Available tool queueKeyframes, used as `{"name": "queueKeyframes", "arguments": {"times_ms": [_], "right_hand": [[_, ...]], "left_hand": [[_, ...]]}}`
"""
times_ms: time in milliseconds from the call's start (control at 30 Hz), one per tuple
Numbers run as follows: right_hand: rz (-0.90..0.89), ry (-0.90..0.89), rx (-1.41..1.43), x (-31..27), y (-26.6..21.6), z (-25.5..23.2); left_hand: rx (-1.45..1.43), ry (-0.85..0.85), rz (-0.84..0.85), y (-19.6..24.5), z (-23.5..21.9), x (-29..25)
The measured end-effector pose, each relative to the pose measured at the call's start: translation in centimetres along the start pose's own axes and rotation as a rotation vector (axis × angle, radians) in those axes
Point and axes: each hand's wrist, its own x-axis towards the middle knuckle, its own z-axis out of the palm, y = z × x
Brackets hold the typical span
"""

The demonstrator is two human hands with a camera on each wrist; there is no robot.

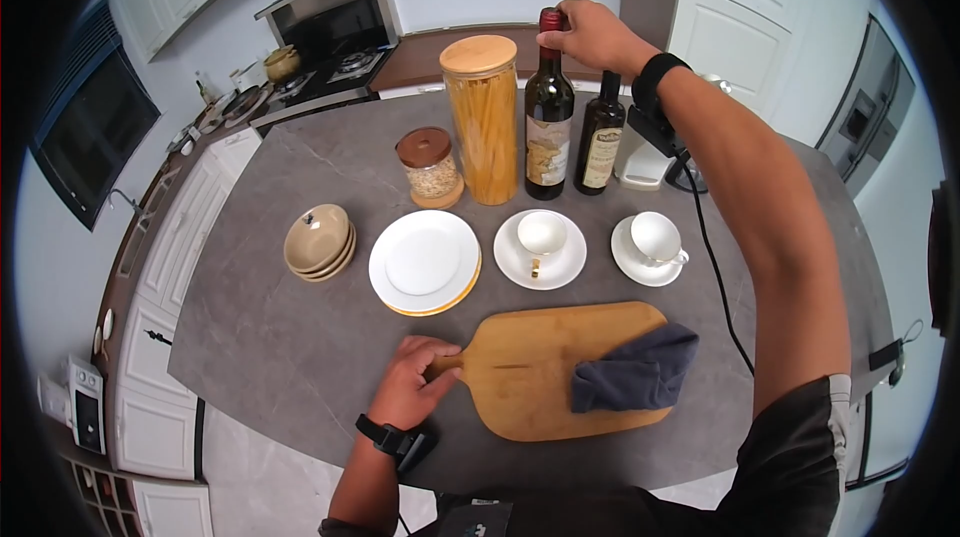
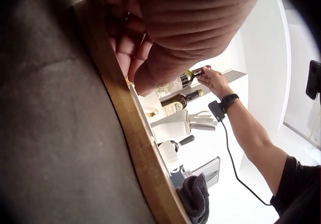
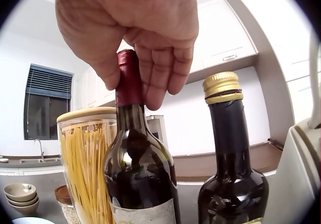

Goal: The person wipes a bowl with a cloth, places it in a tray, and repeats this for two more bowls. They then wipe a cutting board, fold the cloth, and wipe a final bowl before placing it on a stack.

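Note:
My right hand (image 1: 598, 35) pinches the red-foiled neck of a wine bottle (image 1: 547, 127), which stands upright at the back of the table. In the right wrist view the thumb lies on one side of the red foil (image 3: 128, 78) and the fingers on the other. Down in front, my left hand (image 1: 412, 383) holds the handle of a wooden cutting board (image 1: 530, 412) between thumb and fingers. A folded dark grey cloth (image 1: 635, 369) lies on the board's right part. Just right of the wine bottle is a darker gold-capped bottle (image 3: 225, 133).
Left of the wine bottle stand a tall spaghetti jar (image 1: 482, 127) and a small brown-lidded jar (image 1: 430, 169). Stacked bowls (image 1: 318, 239), white plates (image 1: 425, 262) and two cups on saucers, left (image 1: 541, 234) and right (image 1: 655, 237), line the middle. A black cable (image 1: 715, 257) hangs by my right arm.

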Motion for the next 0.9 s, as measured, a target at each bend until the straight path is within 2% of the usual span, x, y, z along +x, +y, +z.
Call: {"name": "queueKeyframes", "arguments": {"times_ms": [433, 733, 833, 900], "right_hand": [[-0.044, -0.007, -0.024, 0.35, 0.15, -0.04], [0.012, -0.01, -0.025, 0.09, 0.2, 0.09], [-0.046, 0.027, -0.044, 0.38, 0.13, 0.28], [-0.004, -0.009, -0.024, 0.45, 0.05, 0.24]], "left_hand": [[0.003, -0.007, 0.001, 0.13, -0.17, 0.06], [-0.023, -0.011, -0.023, 0.14, -0.12, -0.07], [-0.021, -0.007, -0.018, -0.01, -0.1, -0.02], [-0.007, -0.009, -0.006, -0.16, -0.11, -0.06]]}}
